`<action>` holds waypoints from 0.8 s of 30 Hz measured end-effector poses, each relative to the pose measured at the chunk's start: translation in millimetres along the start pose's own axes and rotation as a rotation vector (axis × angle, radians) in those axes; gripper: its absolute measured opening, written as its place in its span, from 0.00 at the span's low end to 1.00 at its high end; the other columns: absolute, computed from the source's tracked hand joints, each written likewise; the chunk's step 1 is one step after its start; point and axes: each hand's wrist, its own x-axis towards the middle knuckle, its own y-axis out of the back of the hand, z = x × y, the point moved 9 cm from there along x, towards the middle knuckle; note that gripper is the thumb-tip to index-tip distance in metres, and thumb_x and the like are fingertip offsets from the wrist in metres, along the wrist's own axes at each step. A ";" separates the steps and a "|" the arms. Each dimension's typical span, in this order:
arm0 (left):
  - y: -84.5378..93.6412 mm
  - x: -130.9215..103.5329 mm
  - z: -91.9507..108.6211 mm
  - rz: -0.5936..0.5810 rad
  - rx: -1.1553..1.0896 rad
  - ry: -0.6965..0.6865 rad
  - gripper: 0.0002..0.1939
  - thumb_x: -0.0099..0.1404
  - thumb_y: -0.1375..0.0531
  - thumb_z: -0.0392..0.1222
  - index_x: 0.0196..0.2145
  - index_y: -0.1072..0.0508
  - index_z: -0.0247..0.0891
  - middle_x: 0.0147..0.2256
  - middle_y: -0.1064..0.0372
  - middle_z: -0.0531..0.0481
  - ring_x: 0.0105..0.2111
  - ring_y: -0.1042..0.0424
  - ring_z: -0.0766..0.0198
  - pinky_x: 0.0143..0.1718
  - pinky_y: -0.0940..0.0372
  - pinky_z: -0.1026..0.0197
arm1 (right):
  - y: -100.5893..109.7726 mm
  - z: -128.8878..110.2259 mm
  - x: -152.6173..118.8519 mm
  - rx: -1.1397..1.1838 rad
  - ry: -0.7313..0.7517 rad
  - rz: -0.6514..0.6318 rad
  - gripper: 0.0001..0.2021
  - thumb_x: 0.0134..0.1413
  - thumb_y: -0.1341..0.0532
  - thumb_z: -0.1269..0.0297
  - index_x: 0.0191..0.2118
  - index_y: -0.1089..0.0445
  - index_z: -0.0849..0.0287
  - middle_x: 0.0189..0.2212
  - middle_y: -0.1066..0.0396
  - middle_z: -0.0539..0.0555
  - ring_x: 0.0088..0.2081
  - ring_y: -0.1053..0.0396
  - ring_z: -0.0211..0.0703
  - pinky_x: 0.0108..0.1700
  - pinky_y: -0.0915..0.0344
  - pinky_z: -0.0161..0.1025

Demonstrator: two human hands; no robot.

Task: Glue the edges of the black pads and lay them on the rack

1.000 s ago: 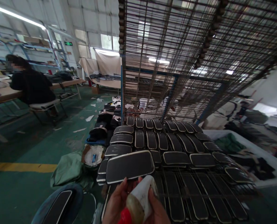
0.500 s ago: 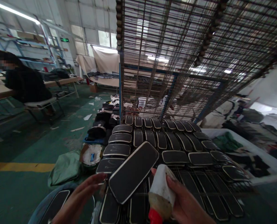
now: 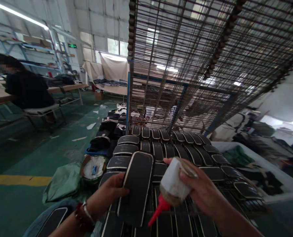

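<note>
My left hand (image 3: 114, 190) grips the left edge of a black oblong panel (image 3: 137, 184) with a pale rim, thumb on its face. The panel is held above rows of similar panels. In my right hand (image 3: 198, 184) is a white squeeze bottle (image 3: 173, 179) with a red pointed nozzle (image 3: 159, 209). It is tipped down, the nozzle's tip close to the panel's lower right edge; whether they touch I cannot tell. Another black panel (image 3: 53, 221) lies at the lower left, on my blue-clad leg.
Many black panels (image 3: 211, 172) lie on a wire rack, whose raised mesh shelves (image 3: 176, 65) slant overhead. Left of it are a round tub (image 3: 88, 172), a green bag (image 3: 63, 182) and dark stacked pieces (image 3: 104, 131). A seated person (image 3: 28, 85) works at a table further left.
My left hand has closed on the panel's edge, and the panel has turned more upright. My right hand has lifted slightly and tilted the bottle, its nozzle now pointing down-left toward the panel.
</note>
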 end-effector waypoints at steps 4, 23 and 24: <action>1.4 -14.3 -11.2 -0.054 0.040 0.058 0.18 0.57 0.36 0.29 0.46 0.22 0.38 0.41 0.21 0.42 0.40 0.22 0.50 0.45 0.30 0.50 | 30.4 -58.7 5.4 0.008 0.323 0.188 0.23 0.47 0.27 0.55 0.49 0.28 0.56 0.41 0.23 0.60 0.42 0.28 0.56 0.42 0.30 0.50; 4.2 -26.3 -21.2 -0.195 0.046 0.148 0.23 0.62 0.40 0.32 0.53 0.26 0.47 0.50 0.23 0.47 0.46 0.25 0.47 0.51 0.35 0.43 | 41.8 -51.7 25.8 -0.028 0.334 0.144 0.20 0.46 0.26 0.57 0.46 0.27 0.52 0.40 0.24 0.55 0.44 0.27 0.56 0.48 0.31 0.51; 4.5 -26.0 -21.1 -0.193 0.047 0.147 0.23 0.62 0.40 0.31 0.53 0.26 0.47 0.50 0.23 0.47 0.46 0.24 0.47 0.51 0.35 0.44 | 42.7 -48.2 26.1 -0.006 0.326 0.143 0.20 0.48 0.27 0.57 0.47 0.27 0.52 0.40 0.24 0.55 0.43 0.27 0.56 0.48 0.31 0.51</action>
